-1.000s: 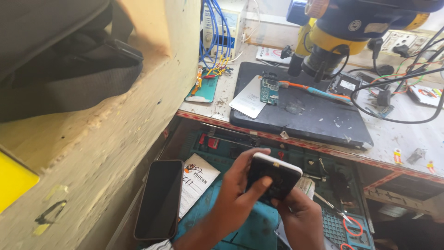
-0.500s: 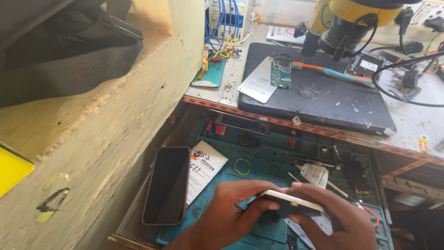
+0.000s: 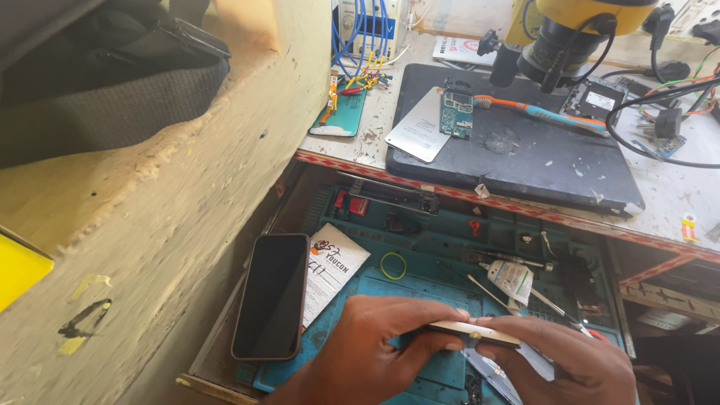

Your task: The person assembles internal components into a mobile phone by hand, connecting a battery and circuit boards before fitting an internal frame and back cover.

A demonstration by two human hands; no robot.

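Both my hands grip a thin phone (image 3: 474,332) held flat and edge-on, low over a teal repair mat (image 3: 442,255). My left hand (image 3: 375,345) pinches its left end with the thumb underneath. My right hand (image 3: 562,360) holds the right end, fingers on top of the pale metal edge. A second phone (image 3: 271,295) with a dark screen lies face up on the mat to the left, next to a white printed card (image 3: 334,277).
On the mat lie a green rubber ring (image 3: 393,265), a small glue tube (image 3: 510,276) and thin metal tools (image 3: 487,292). The bench above carries a black pad (image 3: 525,161) with a circuit board (image 3: 456,115), an orange-and-blue toothbrush (image 3: 540,110), a yellow microscope (image 3: 562,30) and cables. A yellowish wall (image 3: 195,225) rises on the left.
The phone went from tilted upright in my hands to lying flat and edge-on, lower over the mat. The view shifted down and slightly left.
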